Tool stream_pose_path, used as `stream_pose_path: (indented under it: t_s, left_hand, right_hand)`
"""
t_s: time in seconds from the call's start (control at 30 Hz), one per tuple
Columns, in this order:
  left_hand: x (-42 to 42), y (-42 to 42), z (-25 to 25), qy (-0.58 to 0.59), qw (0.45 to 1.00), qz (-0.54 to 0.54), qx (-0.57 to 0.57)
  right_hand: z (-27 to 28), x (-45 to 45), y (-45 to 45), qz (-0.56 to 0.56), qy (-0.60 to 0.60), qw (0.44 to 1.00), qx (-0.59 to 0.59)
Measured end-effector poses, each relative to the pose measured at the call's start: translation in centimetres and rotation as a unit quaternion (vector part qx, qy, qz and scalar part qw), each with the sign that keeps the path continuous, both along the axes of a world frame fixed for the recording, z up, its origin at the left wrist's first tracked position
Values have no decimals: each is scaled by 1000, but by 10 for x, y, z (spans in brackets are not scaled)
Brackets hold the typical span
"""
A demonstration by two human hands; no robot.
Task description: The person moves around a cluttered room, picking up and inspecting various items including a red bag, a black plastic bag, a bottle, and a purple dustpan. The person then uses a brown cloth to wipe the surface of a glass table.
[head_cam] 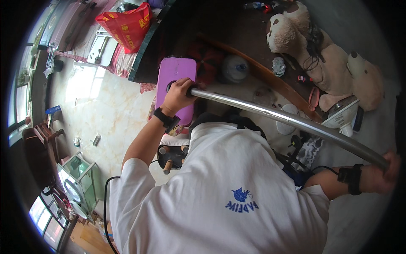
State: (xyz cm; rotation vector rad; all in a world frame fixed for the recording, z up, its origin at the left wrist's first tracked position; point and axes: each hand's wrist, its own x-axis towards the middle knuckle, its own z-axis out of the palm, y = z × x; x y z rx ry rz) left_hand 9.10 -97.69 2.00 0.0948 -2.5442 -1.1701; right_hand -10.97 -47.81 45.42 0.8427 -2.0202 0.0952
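Observation:
A silver metal pole (253, 108) spans from my left hand to my right hand, slanting down towards the right. My left hand (181, 91) is closed around its narrower end, where a black round end piece (170, 85) shows beside the fingers. Behind that hand is a purple rectangular object with rounded corners (177, 68); I cannot tell whether the two touch. At the far right, my right hand (388, 170) grips the thicker end and looks blurred. Both wrists wear black bands with small devices, and a black cable runs to the right one.
Large plush toys (336, 66), a clear water jug (236, 68) and a white fan-like appliance (341, 116) lie right. An upturned stool (173, 157) is near my body. Left are a glass-sided stand (79, 181), a red bag (130, 30) and a pink suitcase (71, 25).

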Motion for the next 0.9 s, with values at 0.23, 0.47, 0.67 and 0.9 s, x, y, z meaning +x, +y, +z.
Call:
stream_pose_path:
  t_s: [0.23, 0.47, 0.67, 0.9]
  left_hand:
    - [2, 12, 9, -26, 992, -119, -22]
    - [-51, 107, 87, 194, 960, -184, 76]
    - [-49, 116, 86, 175, 967, -156, 97]
    - [-26, 46, -18, -70, 996, -59, 16]
  right_hand:
    - [-41, 24, -87, 201, -129, 942, -234]
    - [-121, 66, -193, 488, -527, 523, -458]
    - [-102, 74, -176, 478, -527, 486, -507]
    - [-80, 70, -154, 198, -157, 894, -369]
